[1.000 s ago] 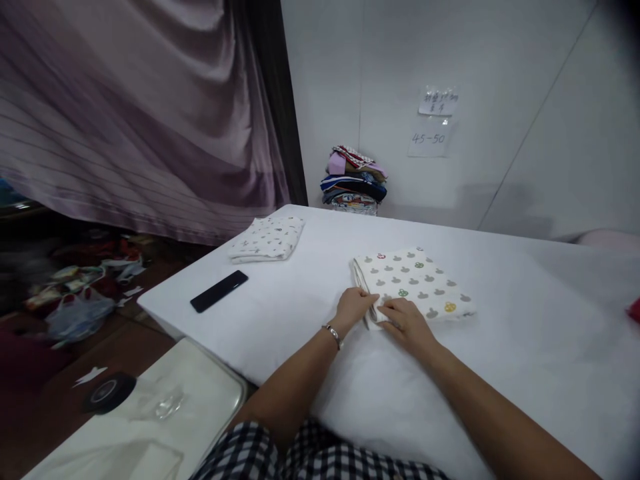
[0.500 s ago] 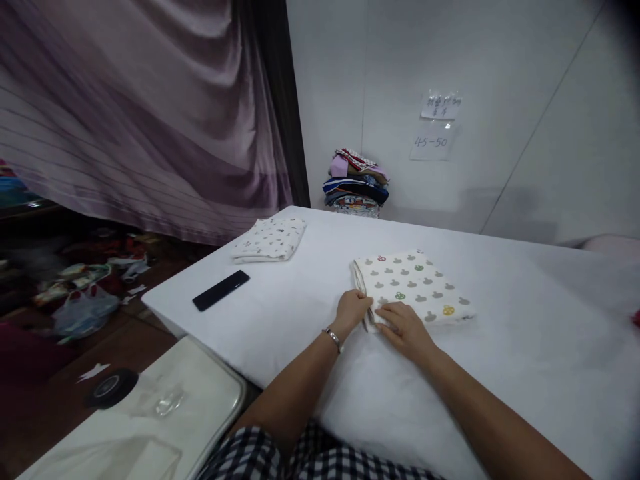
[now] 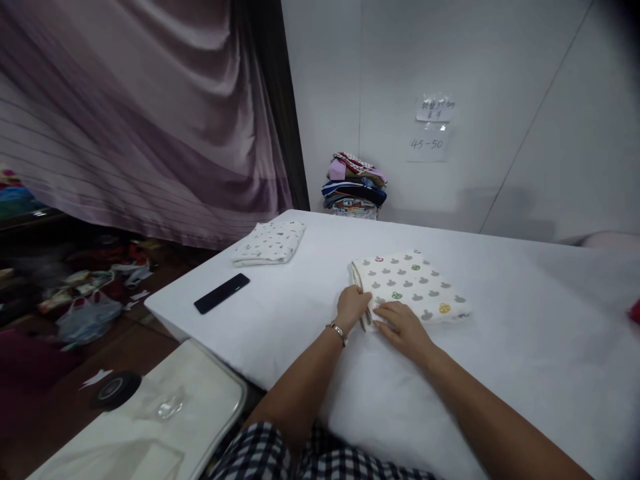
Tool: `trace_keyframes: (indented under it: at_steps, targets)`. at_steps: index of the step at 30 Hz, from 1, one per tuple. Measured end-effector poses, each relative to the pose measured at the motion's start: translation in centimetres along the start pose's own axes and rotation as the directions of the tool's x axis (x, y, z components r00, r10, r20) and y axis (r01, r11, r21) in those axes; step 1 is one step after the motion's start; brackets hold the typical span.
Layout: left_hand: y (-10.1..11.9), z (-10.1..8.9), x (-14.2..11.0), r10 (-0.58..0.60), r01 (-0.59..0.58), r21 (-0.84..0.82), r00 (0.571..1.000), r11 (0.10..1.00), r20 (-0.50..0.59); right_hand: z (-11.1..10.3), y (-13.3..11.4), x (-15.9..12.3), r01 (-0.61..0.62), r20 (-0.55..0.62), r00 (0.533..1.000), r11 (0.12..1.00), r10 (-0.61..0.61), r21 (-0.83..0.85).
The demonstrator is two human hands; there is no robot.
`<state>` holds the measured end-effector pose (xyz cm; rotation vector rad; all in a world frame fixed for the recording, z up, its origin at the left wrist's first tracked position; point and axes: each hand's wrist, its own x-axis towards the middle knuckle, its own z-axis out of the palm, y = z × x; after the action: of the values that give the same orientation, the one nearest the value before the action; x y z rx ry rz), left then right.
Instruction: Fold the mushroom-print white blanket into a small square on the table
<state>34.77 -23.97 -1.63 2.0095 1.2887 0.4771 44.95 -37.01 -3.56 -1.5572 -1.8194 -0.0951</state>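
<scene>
A folded white cloth (image 3: pixel 413 283) with grey, green, red and yellow mushroom-like prints lies in front of me. My left hand (image 3: pixel 353 305), with a bracelet at the wrist, is closed on the cloth's left edge, its fingers pressed at the layered fold. Beside it my right hand (image 3: pixel 401 325) rests on the near left corner, fingers stretched out and lightly bent over the fabric, thumb apart. Farther left, a second folded white cloth (image 3: pixel 271 243) with small dark prints lies near the table's far left corner.
The white table (image 3: pixel 520 333) carries a black phone (image 3: pixel 222 293) at its left edge. A pile of folded clothes (image 3: pixel 355 187) stands behind, against the wall. To the lower left are a cream surface (image 3: pixel 200 380), a black round object (image 3: pixel 116 390) and a plastic bag (image 3: pixel 89 317).
The left hand has shifted slightly along the cloth's left edge, which now looks a little more lifted. The right hand stays nearly in place. The view has moved slightly.
</scene>
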Motion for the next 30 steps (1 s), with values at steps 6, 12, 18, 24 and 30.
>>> trace_keyframes:
  at_steps: [6, 12, 18, 24, 30]
  targets:
    - [-0.1, -0.2, 0.5, -0.027, 0.027, 0.004, 0.999, 1.000, -0.033, 0.2, 0.1, 0.1, -0.016, 0.015, 1.000, 0.999, 0.017, -0.033]
    - [0.5, -0.3, 1.6, -0.042, 0.047, 0.058, 0.996, 0.997, -0.082, 0.3, 0.1, 0.2, -0.030, 0.022, 0.999, 0.999, 0.031, -0.045]
    - [1.1, -0.2, 2.1, -0.050, 0.053, 0.104, 0.998, 0.993, -0.030, 0.3, 0.0, 0.3, -0.040, 0.034, 0.999, 0.998, 0.041, -0.039]
    - [1.2, -0.5, 2.1, -0.058, 0.060, 0.115, 0.998, 0.992, -0.026, 0.3, 0.0, 0.3, -0.038, 0.029, 0.999, 0.998, 0.039, -0.049]
    - [1.2, -0.6, 2.2, -0.068, 0.076, 0.116, 0.995, 0.990, -0.070, 0.3, 0.1, 0.3, -0.037, 0.025, 0.999, 0.998, 0.038, -0.043]
